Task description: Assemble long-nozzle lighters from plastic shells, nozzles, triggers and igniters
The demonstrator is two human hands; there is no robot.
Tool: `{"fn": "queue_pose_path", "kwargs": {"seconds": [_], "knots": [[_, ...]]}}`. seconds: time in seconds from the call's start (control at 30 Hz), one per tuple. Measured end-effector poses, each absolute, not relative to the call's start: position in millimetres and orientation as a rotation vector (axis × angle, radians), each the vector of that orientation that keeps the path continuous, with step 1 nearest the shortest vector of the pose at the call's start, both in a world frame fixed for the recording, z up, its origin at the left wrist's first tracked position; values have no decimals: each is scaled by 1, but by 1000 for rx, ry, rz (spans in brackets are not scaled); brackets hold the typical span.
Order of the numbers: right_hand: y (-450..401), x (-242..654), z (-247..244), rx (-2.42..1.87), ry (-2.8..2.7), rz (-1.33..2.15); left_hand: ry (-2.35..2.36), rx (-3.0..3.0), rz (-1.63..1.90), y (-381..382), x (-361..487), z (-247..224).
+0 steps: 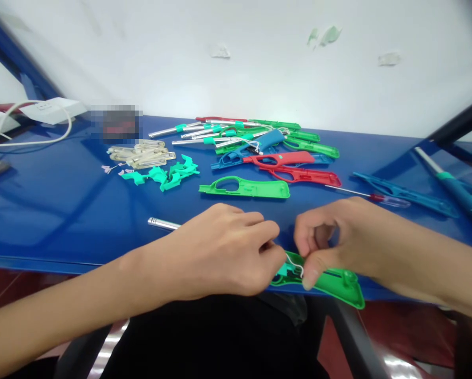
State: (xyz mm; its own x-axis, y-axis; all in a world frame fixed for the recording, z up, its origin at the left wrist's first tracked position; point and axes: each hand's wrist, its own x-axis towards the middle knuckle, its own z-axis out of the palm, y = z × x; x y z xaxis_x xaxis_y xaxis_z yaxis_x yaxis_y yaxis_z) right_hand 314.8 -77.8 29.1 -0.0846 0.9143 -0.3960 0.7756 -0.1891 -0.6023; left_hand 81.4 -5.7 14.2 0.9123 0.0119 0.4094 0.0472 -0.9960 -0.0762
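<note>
At the table's front edge lies a green lighter casing half [341, 287], open side up. My left hand [236, 252] is closed over its narrow end, hiding most of that part. A silver lighter tube [163, 224] sticks out to the left from behind this hand. Inside the casing a turquoise trigger piece [284, 270] and a thin white wire [297, 263] show between my hands. My right hand [326, 237] has thumb and fingertips at the wire over the casing, seemingly pinching it. The exact grip of the left fingers is hidden.
Behind my hands lie a light green casing half [246, 188], turquoise triggers [163, 176], clear plastic parts [141, 153] and a pile of lighter tubes [212, 138] with red casings [303, 175]. A screwdriver [384, 199] and blue casing [405, 195] lie right; a white cable [68, 123] runs left.
</note>
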Motion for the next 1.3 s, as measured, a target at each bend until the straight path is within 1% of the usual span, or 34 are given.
{"fn": "queue_pose_path", "kwargs": {"seconds": [0.23, 0.53, 0.73, 0.87, 1.07, 1.23, 1.3], "knots": [[-79, 317, 26, -1878, -1878, 1132, -16, -3047, -576, -3, 84, 19], [-74, 314, 37, -1792, -1852, 1299, -10, -3013, -542, -3, 87, 19], [-76, 319, 32, -1801, -1835, 1258, -8, -2972, -567, -9, 82, 16], [-98, 326, 25, -1795, -1913, 961, -38, -2954, -580, -17, 77, 15], [-141, 317, 10, -1722, -1929, 318, -168, -2956, -692, -24, 72, 11], [-160, 299, -10, -1621, -1908, -15, -247, -3083, -763, -25, 69, 8], [-162, 294, -15, -1608, -1940, -83, -332, -3109, -825, -25, 65, 8]]}}
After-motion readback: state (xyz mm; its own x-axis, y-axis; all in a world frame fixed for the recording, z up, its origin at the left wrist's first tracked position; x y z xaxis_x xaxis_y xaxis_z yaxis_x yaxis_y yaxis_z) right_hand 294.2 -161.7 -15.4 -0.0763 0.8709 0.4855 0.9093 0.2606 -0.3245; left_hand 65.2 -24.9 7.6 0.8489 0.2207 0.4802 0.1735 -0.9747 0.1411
